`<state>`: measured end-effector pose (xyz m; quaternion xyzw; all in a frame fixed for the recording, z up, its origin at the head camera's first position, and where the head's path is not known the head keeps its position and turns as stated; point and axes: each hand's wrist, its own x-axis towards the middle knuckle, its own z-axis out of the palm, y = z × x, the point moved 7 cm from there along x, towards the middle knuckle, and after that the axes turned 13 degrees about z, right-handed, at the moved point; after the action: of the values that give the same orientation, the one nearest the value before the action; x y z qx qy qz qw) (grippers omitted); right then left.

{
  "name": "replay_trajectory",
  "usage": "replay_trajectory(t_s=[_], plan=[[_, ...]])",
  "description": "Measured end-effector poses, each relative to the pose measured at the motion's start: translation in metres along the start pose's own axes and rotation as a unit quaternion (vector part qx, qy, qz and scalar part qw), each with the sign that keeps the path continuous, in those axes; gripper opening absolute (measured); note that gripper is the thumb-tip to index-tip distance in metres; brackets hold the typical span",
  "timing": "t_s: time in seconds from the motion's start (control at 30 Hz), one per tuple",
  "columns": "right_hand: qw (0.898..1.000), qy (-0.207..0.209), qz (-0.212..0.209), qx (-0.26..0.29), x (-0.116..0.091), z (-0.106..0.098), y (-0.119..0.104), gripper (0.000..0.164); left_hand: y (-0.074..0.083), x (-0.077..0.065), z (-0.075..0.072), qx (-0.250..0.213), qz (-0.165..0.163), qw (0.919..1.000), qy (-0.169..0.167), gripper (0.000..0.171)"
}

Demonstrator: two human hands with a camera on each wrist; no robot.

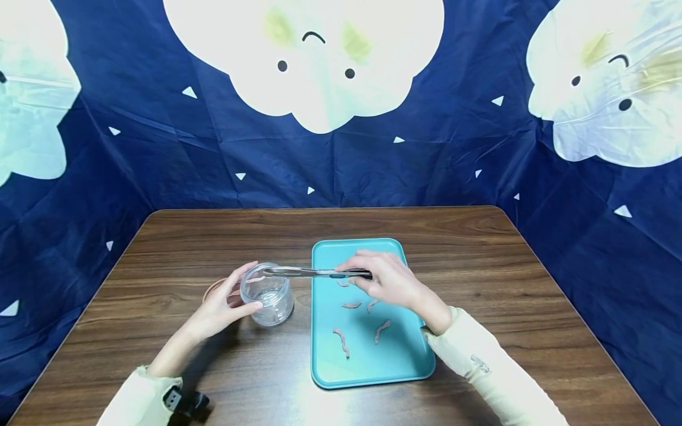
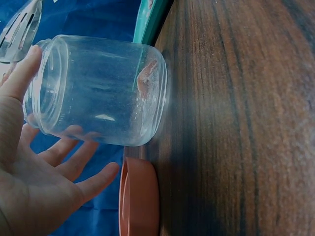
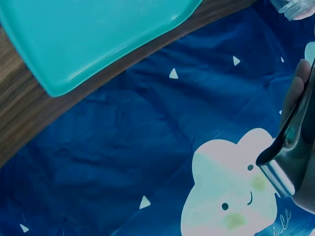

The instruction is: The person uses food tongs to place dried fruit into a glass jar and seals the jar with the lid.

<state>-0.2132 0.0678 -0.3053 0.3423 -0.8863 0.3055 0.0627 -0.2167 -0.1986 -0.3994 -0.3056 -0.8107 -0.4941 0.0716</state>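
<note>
My left hand (image 1: 218, 309) holds a clear glass jar (image 1: 279, 309) at its rim, thumb on the near side, fingers on the far side. The jar stands left of a turquoise tray (image 1: 373, 371). A pinkish strip (image 2: 146, 78), worm-like in shape, lies at the jar's bottom. My right hand (image 1: 391, 281) grips metal tongs (image 1: 298, 271) above the tray, their slotted tips (image 2: 20, 34) at the jar's mouth. Something pinkish shows by the tips, partly hidden behind the left thumb. Several thin, pinkish-brown strips (image 1: 341, 343) lie on the tray.
An orange-brown round lid (image 2: 143, 196) lies on the wooden table (image 1: 224, 378) beside the jar, mostly behind the left hand in the head view. Blue cloth (image 1: 181, 160) with white clouds hangs around the table's back and sides.
</note>
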Motion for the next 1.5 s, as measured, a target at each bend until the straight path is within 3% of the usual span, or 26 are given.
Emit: replay_trajectory(t_s=[0.3,0.6,0.87,1.07,1.5], plan=[[1.000,-0.019,0.013,0.019,0.003,0.011,0.000,0.029,-0.003,-0.001,0.000,-0.001,-0.010,1.0000,0.002,0.074],[0.999,0.009,0.041,0.019,-0.007,-0.010,0.018,0.033,-0.001,0.000,-0.001,0.001,-0.008,1.0000,0.002,0.072],[0.996,0.033,0.087,-0.018,-0.028,-0.036,0.044,0.038,-0.001,-0.001,-0.001,-0.008,-0.003,1.0000,0.004,0.073],[0.994,0.053,0.085,-0.031,-0.048,-0.050,0.061,0.040,-0.001,-0.001,0.000,-0.014,-0.003,0.9999,0.001,0.074],[0.982,0.063,0.143,-0.102,-0.086,-0.048,0.093,0.040,0.000,-0.001,0.000,-0.009,-0.004,1.0000,0.000,0.073]])
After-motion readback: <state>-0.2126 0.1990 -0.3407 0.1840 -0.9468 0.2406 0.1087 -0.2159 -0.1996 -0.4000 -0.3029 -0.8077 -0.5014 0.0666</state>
